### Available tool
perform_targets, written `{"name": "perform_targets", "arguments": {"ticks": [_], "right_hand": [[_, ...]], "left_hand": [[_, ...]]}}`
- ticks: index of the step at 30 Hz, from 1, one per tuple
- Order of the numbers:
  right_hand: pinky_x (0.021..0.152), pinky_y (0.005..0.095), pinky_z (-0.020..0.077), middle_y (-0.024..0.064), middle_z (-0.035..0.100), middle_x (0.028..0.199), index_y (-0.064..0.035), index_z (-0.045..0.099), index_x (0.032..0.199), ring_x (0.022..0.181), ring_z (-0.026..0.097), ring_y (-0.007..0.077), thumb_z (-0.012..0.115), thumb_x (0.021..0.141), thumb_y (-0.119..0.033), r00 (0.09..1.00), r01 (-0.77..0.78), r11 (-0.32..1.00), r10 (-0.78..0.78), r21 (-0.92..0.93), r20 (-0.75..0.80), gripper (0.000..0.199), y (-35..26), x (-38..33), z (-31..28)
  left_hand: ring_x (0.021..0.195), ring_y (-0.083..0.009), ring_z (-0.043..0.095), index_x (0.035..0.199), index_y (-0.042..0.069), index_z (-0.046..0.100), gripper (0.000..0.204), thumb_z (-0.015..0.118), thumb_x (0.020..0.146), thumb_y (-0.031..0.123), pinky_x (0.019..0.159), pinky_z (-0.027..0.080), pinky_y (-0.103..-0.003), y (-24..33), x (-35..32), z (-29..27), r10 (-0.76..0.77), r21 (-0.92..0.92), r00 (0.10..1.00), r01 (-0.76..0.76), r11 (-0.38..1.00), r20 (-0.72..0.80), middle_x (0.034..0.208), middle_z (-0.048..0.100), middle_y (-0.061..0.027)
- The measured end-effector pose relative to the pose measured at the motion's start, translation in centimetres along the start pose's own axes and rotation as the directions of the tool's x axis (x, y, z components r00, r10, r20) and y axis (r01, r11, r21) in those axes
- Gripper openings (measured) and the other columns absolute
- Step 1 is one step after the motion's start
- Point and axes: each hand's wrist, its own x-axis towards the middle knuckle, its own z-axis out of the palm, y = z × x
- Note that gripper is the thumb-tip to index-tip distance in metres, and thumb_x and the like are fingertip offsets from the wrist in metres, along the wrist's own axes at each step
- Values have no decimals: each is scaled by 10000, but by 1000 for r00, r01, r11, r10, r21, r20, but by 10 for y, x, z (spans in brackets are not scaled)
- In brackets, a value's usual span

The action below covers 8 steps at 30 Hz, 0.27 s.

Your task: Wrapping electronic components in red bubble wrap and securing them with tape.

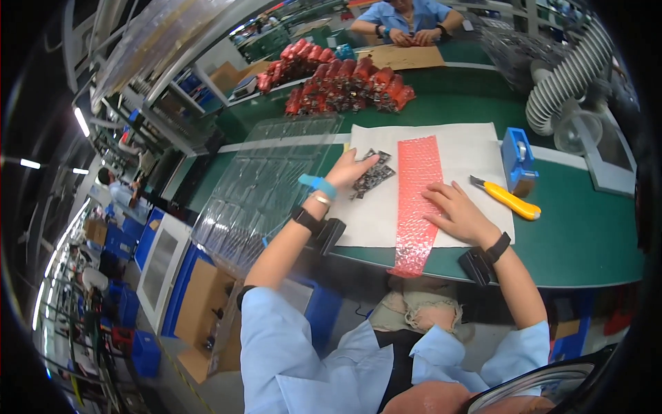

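My left hand (345, 170) grips a dark circuit board (373, 178) by its edge, over the left half of a white sheet (469, 145). Beside it a long strip of red bubble wrap (418, 162) lies lengthwise on the sheet, its near end hanging past the table's front edge. My right hand (457, 212) rests on the right side of the strip with its fingers stretched out, holding nothing. A yellow utility knife (512, 201) lies to the right of that hand, its blade end pointing at the sheet. Just behind the knife stands a blue tape dispenser (516, 160).
Clear plastic trays (265, 179) lie left of the sheet on the green table (579, 241). Red-wrapped bundles (348, 86) are heaped behind. A ribbed grey hose (569, 76) hangs at the far right. Across the table, a co-worker (407, 24) handles something over cardboard.
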Motion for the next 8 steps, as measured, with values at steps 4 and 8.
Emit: {"name": "perform_targets", "arguments": {"ticks": [4, 8], "right_hand": [[1133, 517, 229, 160, 480, 1335, -65, 526, 1281, 1266, 447, 307, 579, 901, -349, 1000, -15, 1000, 15, -21, 1, 477, -2, -4, -1], [1130, 536, 216, 184, 456, 1362, -63, 513, 1300, 1283, 430, 318, 592, 892, -348, 998, -55, 998, 55, -20, 14, 504, 9, -6, 1]], "left_hand": [[1297, -338, 382, 1367, -74, 397, 870, 630, 827, 567, 1081, 305, -408, -3, -24, -29, 60, 140, 995, -48, 989, -84, 1382, 398, -279], [1410, -352, 232, 1455, 37, 326, 887, 632, 826, 582, 1150, 183, -446, -26, -95, -108, 121, 507, 971, 1, 862, -207, 1520, 232, -233]]}}
